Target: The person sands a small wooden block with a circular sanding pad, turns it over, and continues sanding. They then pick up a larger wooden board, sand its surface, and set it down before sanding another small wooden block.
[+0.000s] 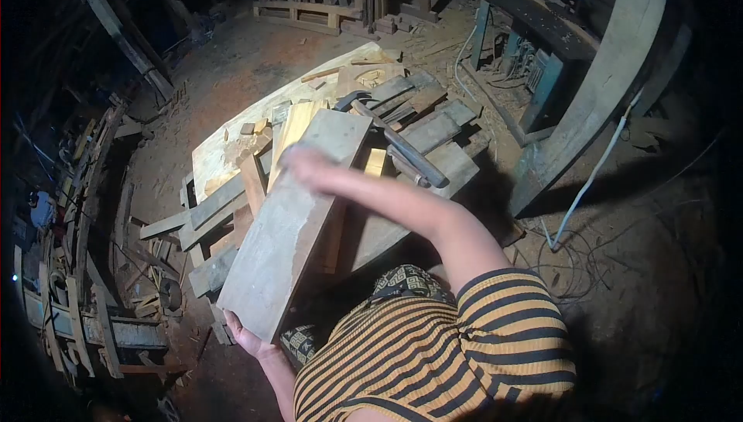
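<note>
A broad, thick wooden board slants up and away in front of me, its face pale grey with a browner strip along the right side. My left hand grips its near lower end, fingers at the edge. Across the board's upper part lies my right hand, smeared by motion. Something greyish shows at its fingers, too blurred to name. Just right of the board's far end rests a claw hammer with a dark handle, on stacked planks. A yellowish wood piece sits beside the board's far left edge.
A pale plywood sheet with offcuts lies beyond the board. At right stand a tall curved timber, a hanging white cable and a machine table. Scrap wood lines the left. A wooden frame stands at the back.
</note>
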Demonstrator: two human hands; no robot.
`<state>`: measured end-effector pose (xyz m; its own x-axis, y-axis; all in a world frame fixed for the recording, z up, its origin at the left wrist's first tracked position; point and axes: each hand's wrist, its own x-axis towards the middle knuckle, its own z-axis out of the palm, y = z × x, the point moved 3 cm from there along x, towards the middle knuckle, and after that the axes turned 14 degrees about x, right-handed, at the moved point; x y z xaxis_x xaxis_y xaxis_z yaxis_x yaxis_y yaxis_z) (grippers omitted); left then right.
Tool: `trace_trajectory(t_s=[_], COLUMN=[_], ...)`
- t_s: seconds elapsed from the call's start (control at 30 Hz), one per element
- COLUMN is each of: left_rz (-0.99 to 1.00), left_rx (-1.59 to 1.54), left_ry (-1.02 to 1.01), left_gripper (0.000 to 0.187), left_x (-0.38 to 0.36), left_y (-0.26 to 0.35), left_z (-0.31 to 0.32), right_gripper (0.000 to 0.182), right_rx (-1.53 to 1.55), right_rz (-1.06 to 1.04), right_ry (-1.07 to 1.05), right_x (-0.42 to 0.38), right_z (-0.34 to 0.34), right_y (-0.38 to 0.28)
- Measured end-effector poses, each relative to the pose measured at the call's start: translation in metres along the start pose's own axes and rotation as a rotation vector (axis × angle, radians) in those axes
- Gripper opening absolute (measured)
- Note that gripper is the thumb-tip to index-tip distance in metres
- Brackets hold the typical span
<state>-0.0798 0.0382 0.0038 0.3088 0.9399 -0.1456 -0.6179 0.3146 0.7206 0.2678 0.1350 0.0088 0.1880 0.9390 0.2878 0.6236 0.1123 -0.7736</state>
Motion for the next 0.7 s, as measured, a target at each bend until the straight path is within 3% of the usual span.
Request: trace_trajectory(t_s=[0.1,0.23,0.3,0.37,0.4,0.43,0.47,0.5,0.53,0.57,0.63,0.7], left_rz=[0.006,0.039,0.036,0.032,0.027,0.016,0.006,0.005,-0.031,-0.068,-0.037,-0.005], left_rx=[-0.002,0.036,0.042,0.026,0.027,0.023,0.019,0.019,-0.016,-0.050,-0.024,0.005], left_ry=[0.011,0.055,0.032,0.126,0.123,0.095,0.066,0.064,0.113,0.162,0.216,0.277], left_gripper=[0.047,0.045,0.044,0.048,0.048,0.053,0.058,0.058,0.063,0.068,0.068,0.067], left_x=[0.002,0.005,0.005,0.002,0.003,0.006,0.008,0.009,0.009,0.009,0.015,0.015], left_y=[0.000,-0.001,-0.001,-0.002,-0.003,-0.002,-0.001,-0.001,-0.002,-0.003,-0.003,-0.002], left_z=[-0.006,-0.015,-0.013,-0.004,-0.007,-0.013,-0.018,-0.020,-0.024,-0.028,-0.043,-0.052], right_gripper=[0.029,0.030,0.028,0.025,0.022,0.019,0.016,0.017,0.018,0.016,0.014,0.014], right_rx=[-0.342,-0.431,-0.469,-0.031,-0.233,0.102,-0.015,0.157,0.328,0.148,0.332,0.297], right_rz=[0.131,0.173,0.082,0.319,0.002,0.227,0.063,-0.468,-0.370,-0.423,-0.964,-0.970], right_ry=[0.225,0.365,0.551,0.382,0.179,0.020,-0.127,-0.124,-0.247,-0.484,-0.205,-0.289], right_x=[0.029,0.031,0.038,0.041,0.041,0.025,0.008,-0.022,-0.045,-0.070,-0.115,-0.117], right_z=[-0.049,-0.050,-0.025,0.016,0.051,0.073,0.107,0.126,0.147,0.136,0.145,0.135], right_y=[0.069,0.072,0.065,0.042,0.024,-0.016,-0.045,-0.080,-0.107,-0.152,-0.175,-0.166])
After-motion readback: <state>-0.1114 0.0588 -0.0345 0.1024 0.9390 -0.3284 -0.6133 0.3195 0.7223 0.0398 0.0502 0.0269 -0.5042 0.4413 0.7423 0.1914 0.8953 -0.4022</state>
